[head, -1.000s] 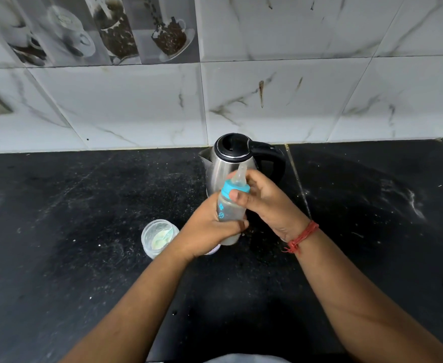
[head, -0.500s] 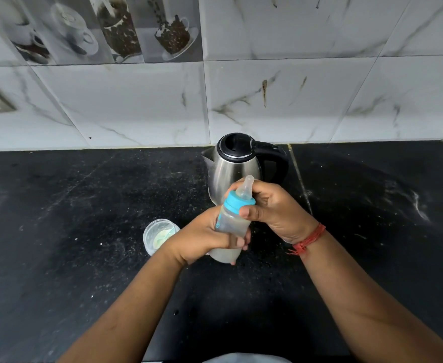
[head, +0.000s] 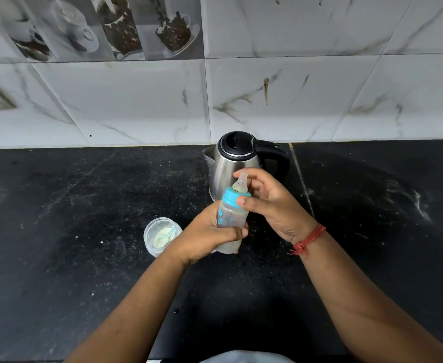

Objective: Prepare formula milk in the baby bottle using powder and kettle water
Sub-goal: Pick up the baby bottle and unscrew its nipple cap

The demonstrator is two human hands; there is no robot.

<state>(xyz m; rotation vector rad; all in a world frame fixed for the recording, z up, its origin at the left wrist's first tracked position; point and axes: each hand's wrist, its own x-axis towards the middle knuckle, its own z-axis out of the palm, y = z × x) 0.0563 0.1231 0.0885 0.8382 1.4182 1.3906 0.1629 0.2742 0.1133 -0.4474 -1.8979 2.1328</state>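
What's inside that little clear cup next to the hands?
The clear cup holds pale cream powder, apparently with a small scoop. Its right edge is hidden behind the left hand, so nothing there can be seen.

Single head-worn view, angled forward and down, close above black counter (head: 84, 231) and tiled wall (head: 293, 100)

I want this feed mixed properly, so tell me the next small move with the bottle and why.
Probably finish twisting the blue collar snug, then shake. The left hand grips the clear plastic baby bottle round its body, tilted above the black counter, with pale liquid at the bottom. The right hand pinches the collar under the teat, so it may not be sealed.
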